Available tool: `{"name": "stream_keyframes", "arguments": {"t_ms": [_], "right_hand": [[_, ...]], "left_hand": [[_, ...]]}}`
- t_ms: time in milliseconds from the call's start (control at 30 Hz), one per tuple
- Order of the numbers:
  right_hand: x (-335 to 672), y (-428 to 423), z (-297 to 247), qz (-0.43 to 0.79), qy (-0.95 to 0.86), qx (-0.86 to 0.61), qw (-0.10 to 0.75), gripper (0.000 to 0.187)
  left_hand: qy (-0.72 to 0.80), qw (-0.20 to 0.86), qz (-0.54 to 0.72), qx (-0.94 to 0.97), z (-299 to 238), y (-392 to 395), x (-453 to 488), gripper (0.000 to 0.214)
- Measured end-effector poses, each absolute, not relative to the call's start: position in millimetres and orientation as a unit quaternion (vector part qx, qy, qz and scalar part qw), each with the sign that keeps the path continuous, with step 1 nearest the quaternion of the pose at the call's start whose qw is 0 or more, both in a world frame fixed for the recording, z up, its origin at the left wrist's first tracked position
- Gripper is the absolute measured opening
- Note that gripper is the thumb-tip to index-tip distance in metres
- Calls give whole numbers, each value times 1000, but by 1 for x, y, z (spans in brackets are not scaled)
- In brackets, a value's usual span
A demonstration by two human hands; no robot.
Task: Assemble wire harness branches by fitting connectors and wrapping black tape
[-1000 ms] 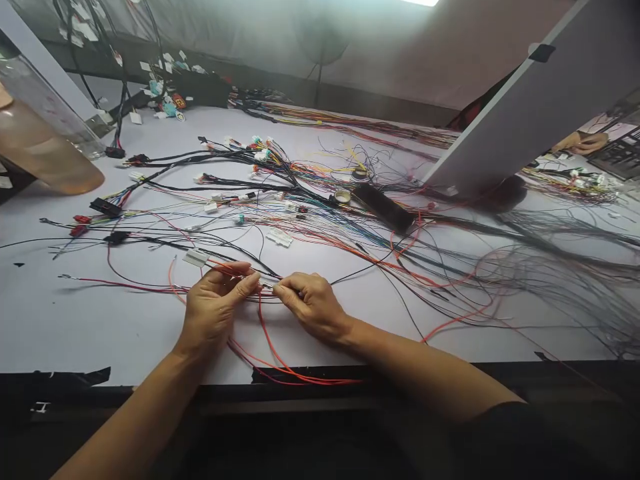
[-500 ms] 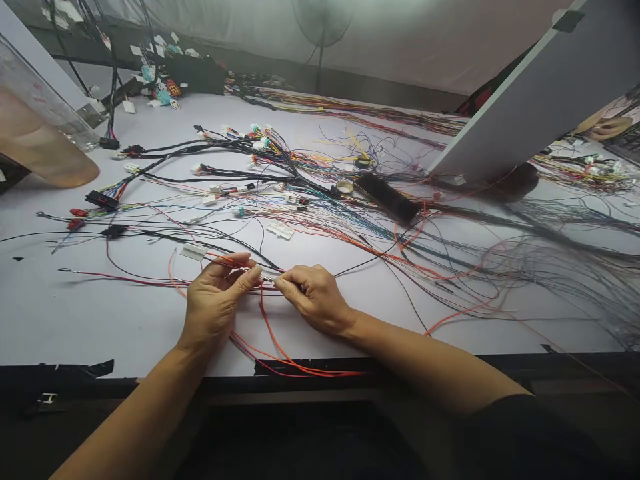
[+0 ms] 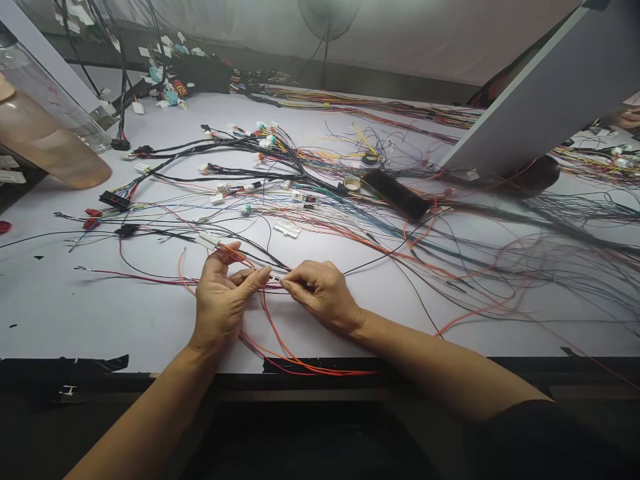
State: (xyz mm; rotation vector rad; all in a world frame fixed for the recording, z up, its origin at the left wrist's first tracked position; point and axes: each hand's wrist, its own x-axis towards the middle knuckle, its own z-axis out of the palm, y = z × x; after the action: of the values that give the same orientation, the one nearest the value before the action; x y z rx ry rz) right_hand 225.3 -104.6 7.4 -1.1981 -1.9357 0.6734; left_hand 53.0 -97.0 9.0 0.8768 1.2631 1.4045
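Near the table's front, my left hand [image 3: 225, 293] pinches an orange wire [image 3: 241, 256] between thumb and fingers. A flat whitish piece [image 3: 208, 241] shows just beyond its index finger; I cannot tell whether it is a connector or a tag. My right hand [image 3: 323, 293] is closed, thumb and index fingertips pinching the end of small shiny metal terminals [image 3: 275, 277] that bridge the narrow gap between both hands. Exactly how the terminals join the wire is hidden by the fingers. More orange wires [image 3: 274, 327] hang below the hands to the table edge.
Wire harnesses [image 3: 235, 143] with connectors spread across the white table [image 3: 165, 333]. A black phone-like slab [image 3: 397, 193] and tape rolls [image 3: 351, 185] lie among them. At left is a bottle [image 3: 55, 143]; at right, a slanted panel [image 3: 520, 100]. Part of another person's hand shows at far right.
The whole view has shifted slightly, so everything appears a little further right. Both hands keep their pinch on the wire and terminals, with only small finger movement.
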Motion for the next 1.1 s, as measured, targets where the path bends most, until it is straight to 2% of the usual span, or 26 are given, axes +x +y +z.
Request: {"name": "stream_keyframes", "arguments": {"t_ms": [367, 633, 900, 1100], "right_hand": [[226, -107, 8, 115, -791, -471, 374, 15], [225, -108, 4, 10, -813, -469, 346, 24], [224, -108, 4, -9, -826, -463, 322, 27], [225, -109, 2, -12, -818, -467, 336, 25]], "left_hand": [[512, 542, 562, 356, 16, -99, 57, 42], [513, 513, 565, 393, 12, -100, 55, 37], [529, 464, 554, 444, 8, -102, 56, 36], [532, 470, 553, 436, 9, -101, 56, 35]]}}
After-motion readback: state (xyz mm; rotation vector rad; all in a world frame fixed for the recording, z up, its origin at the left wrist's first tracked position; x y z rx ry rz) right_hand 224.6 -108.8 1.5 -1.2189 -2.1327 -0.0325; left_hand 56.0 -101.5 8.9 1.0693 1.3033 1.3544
